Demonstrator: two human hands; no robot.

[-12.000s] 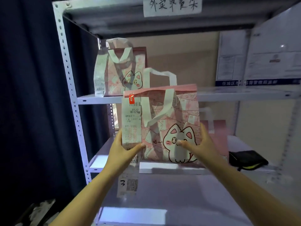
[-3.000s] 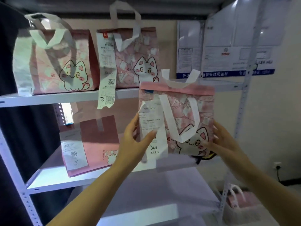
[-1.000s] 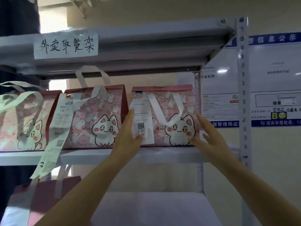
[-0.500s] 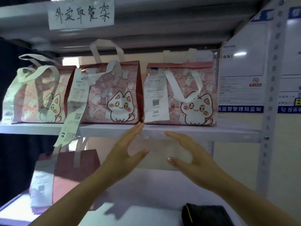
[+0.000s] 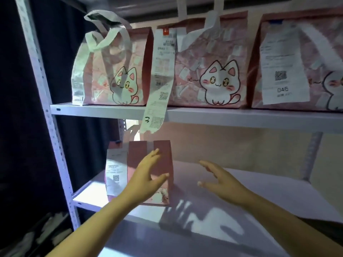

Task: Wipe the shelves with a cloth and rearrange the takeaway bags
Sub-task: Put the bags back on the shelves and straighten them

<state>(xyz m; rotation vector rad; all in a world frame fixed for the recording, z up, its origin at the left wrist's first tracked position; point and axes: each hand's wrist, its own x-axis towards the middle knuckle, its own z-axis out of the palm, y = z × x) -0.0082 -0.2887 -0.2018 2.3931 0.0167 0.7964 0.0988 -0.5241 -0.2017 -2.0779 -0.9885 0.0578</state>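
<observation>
Three pink cat-print takeaway bags stand in a row on the upper shelf (image 5: 241, 117): a left bag (image 5: 118, 71), a middle bag (image 5: 207, 71) with a long receipt hanging over the shelf edge, and a right bag (image 5: 300, 67) marked 046. A fourth pink bag (image 5: 159, 156) with a receipt on its left face stands on the lower shelf (image 5: 250, 186). My left hand (image 5: 146, 179) is spread open in front of this bag, fingertips at its front face. My right hand (image 5: 220, 180) hovers open to the bag's right, holding nothing. No cloth is in view.
A white perforated upright (image 5: 46, 115) frames the rack's left side, with a dark curtain (image 5: 22, 89) behind it. Another shelf surface (image 5: 167, 242) lies below my arms. A rear upright (image 5: 313, 154) stands at the right.
Both hands have dropped from below the upper shelf's edge to the lower shelf. My view has swung left and down, bringing the fourth bag to the centre. The third bag stays on the upper shelf.
</observation>
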